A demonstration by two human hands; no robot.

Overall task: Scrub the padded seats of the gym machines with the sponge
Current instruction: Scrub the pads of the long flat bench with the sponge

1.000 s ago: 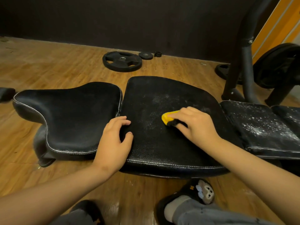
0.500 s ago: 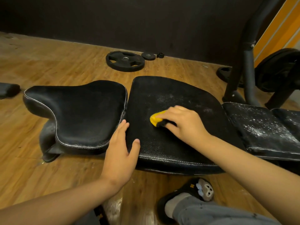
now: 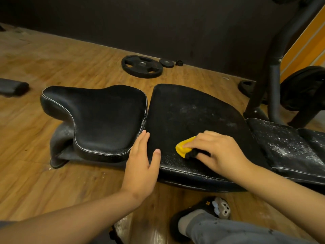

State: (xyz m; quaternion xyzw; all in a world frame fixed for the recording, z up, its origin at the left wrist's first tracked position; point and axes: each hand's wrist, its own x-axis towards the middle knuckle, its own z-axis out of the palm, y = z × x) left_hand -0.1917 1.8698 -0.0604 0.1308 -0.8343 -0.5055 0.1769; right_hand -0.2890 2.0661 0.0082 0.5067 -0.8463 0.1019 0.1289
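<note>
A large black weight plate (image 3: 142,66) lies flat on the wooden plank floor (image 3: 52,55), near the dark back wall (image 3: 158,23). Just to its right sit a small black disc (image 3: 166,63) and, beside that, a tiny black collar (image 3: 179,63). A dark rolled pad (image 3: 13,87) lies at the left edge of the floor. On the right, a black steel upright (image 3: 274,81) rises from its foot, with another weight plate (image 3: 302,87) behind it. An orange panel (image 3: 309,43) fills the upper right corner. At the bottom, a black slipper with a cartoon face (image 3: 211,211) rests on the floor.
</note>
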